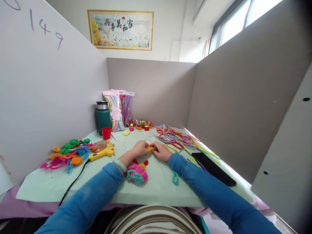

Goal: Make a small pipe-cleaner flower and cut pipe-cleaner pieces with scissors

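Observation:
Over the middle of the table, my left hand (140, 149) and my right hand (161, 151) meet at a small orange-and-yellow piece (149, 147). Both sets of fingers are closed around it and partly hide it; its kind is too small to make out. Just below my left hand lies a fuzzy pink and teal pipe-cleaner figure (137, 174) with red and orange bits at its top. A teal pipe-cleaner loop (175, 178) lies beside my right sleeve.
Left are a yellow hot glue gun (102, 152) with a black cord and colourful pipe-cleaner pieces (70, 156). Behind stand a red cup (106, 133), green bottle (102, 118) and pipe-cleaner packs (117, 113). Loose pipe cleaners (177, 138) and a black phone-like slab (213, 168) lie right.

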`<move>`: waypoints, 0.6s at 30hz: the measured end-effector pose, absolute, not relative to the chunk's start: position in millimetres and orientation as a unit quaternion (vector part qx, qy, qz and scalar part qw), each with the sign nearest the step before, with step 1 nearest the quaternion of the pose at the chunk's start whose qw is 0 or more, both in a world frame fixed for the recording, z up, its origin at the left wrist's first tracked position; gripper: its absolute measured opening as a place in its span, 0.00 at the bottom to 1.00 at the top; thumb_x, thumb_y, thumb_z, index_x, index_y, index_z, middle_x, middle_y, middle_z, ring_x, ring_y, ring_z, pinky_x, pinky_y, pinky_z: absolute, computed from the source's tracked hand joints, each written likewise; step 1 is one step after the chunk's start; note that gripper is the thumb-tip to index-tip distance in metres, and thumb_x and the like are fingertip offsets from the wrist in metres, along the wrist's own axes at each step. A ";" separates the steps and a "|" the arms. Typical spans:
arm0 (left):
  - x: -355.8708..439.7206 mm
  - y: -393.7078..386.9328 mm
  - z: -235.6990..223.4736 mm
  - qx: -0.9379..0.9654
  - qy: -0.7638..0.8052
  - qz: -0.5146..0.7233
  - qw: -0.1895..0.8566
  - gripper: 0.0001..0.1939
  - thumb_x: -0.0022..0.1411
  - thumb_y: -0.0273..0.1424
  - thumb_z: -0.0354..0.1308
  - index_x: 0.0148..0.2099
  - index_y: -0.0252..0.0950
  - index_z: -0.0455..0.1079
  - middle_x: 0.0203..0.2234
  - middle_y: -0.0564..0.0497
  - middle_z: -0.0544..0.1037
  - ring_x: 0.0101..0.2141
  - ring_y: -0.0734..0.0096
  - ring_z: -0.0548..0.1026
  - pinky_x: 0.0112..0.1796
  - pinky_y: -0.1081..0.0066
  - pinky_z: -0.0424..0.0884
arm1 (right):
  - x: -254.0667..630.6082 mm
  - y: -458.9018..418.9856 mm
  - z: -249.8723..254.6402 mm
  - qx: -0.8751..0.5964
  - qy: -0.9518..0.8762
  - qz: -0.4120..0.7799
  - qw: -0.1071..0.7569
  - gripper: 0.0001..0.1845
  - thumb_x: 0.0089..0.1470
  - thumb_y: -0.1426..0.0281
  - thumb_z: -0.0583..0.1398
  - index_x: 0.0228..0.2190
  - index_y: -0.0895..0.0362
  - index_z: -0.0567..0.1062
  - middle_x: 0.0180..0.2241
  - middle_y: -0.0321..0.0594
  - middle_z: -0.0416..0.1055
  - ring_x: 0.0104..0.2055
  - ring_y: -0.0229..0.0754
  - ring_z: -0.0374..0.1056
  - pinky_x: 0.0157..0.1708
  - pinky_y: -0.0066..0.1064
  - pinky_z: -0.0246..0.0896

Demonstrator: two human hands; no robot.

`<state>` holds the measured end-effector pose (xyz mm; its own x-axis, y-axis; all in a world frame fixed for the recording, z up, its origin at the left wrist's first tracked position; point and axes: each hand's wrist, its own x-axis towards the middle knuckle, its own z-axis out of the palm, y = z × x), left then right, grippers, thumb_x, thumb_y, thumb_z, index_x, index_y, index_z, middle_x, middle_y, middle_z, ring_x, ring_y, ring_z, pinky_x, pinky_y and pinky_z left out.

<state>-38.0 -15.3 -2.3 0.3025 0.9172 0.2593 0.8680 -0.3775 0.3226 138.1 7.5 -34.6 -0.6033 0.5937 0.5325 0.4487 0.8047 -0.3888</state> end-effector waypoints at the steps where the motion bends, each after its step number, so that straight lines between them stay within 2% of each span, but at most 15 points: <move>1: -37.0 -15.8 -2.0 0.805 0.555 0.200 0.054 0.16 0.50 0.37 0.56 0.31 0.29 0.77 0.18 0.53 0.70 0.23 0.75 0.63 0.25 0.75 0.55 | 138.1 7.5 -34.6 -0.294 -0.888 0.108 0.335 0.14 0.47 0.79 0.57 0.38 0.59 0.70 0.34 0.38 0.67 0.29 0.35 0.62 0.31 0.27 0.57; 8: -33.9 -18.3 -0.7 0.806 0.561 0.188 0.015 0.16 0.51 0.36 0.55 0.32 0.29 0.77 0.21 0.48 0.74 0.24 0.74 0.64 0.27 0.75 0.57 | 138.1 8.3 -34.9 -0.297 -0.887 0.111 0.335 0.13 0.48 0.77 0.58 0.38 0.59 0.70 0.33 0.38 0.68 0.29 0.35 0.62 0.31 0.27 0.57; 18: -39.3 -14.7 -3.0 0.814 0.542 0.198 0.063 0.18 0.49 0.38 0.56 0.37 0.31 0.77 0.26 0.49 0.77 0.26 0.71 0.68 0.28 0.75 0.60 | 140.1 10.0 -36.7 -0.295 -0.896 0.101 0.317 0.19 0.47 0.76 0.59 0.44 0.59 0.69 0.39 0.41 0.68 0.31 0.35 0.64 0.34 0.28 0.60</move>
<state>-39.3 -14.7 -3.0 0.3332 0.9081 0.2538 0.8584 -0.4035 0.3168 140.1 10.0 -36.7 -0.6243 0.5928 0.5088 0.4645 0.8054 -0.3683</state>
